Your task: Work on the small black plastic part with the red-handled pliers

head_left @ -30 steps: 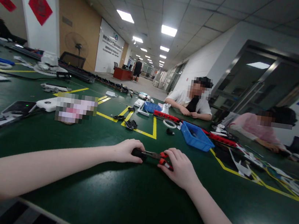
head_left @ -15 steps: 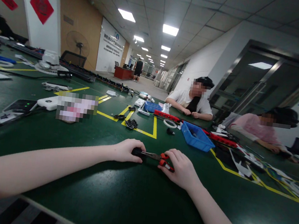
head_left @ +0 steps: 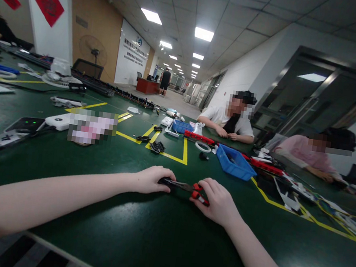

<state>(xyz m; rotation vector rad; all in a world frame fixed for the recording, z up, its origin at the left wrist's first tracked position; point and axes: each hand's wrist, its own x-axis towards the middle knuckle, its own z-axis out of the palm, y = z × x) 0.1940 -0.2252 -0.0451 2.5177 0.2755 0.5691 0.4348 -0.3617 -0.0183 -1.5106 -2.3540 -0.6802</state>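
Note:
Over the green tabletop (head_left: 150, 235), my right hand (head_left: 216, 201) grips the red and black handles of a pair of long-nose pliers (head_left: 196, 192). Their metal jaws point left and meet a small black part (head_left: 167, 181). My left hand (head_left: 153, 180) is closed around that part, thumb below and fingers above. Most of the black part is hidden by the fingers, so its exact kind does not show. Beyond the hands, several black plastic pieces (head_left: 156, 147) lie beside yellow tape lines. A small round black piece (head_left: 204, 156) rests farther right.
A blue bin (head_left: 236, 163) stands right of centre, with red strips (head_left: 266, 166) behind it. On the left lie a phone (head_left: 94, 128), a white power bank (head_left: 58, 121) and a black device (head_left: 26, 125). Loose cables (head_left: 348, 217) spread at the right. Two people sit across the table.
Both hands and the pliers have shifted very slightly to the right. The black part has turned a little in my left fingers and now looks narrower.

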